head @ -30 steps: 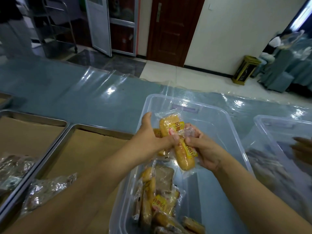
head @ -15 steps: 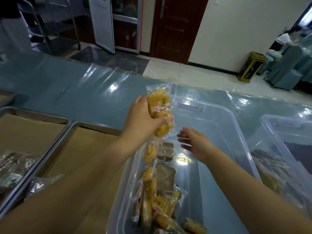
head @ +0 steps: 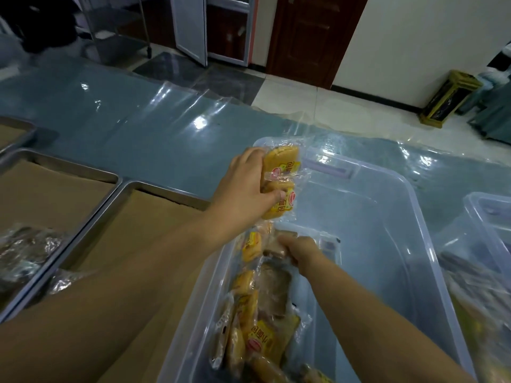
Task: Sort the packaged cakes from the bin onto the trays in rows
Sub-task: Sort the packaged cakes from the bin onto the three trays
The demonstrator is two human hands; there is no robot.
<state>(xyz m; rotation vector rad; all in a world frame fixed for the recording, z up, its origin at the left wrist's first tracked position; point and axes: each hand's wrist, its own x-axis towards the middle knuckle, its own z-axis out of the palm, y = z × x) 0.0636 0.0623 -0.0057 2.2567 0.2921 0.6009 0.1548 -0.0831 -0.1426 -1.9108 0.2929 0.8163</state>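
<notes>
Two yellow packs [head: 279, 186] of cake are stacked in the left hand [head: 243, 189]. The thumb lies across the near one and the fingers wrap the far side, holding them in the air over the far left corner of the bin [head: 392, 186]. The right hand [head: 302, 251] is down inside the bin with its fingers curled over the end of a brown pack [head: 278, 246]. That pack lies at the far end of the pile [head: 257, 333] of loose packs along the bin's left wall. I cannot tell whether it has lifted off the bottom.

The packs look light and soft: small sponge cakes in thin, glossy film with some air inside. The film is probably slippery, so stacked packs may slide on each other. A grasp across the body of the cake seems safer than a pinch on the sealed edge alone. The squeeze should be gentle, since the crumb would likely crush.

Just left of the bin is a steel tray [head: 166, 189] lined with brown paper. Beyond it, a second tray [head: 58, 165] holds wrapped goods [head: 25, 252] at its near end. Everything rests on a blue surface [head: 124, 125] under a clear plastic sheet [head: 193, 98]. A second bin [head: 486, 208] stands at the right edge.
</notes>
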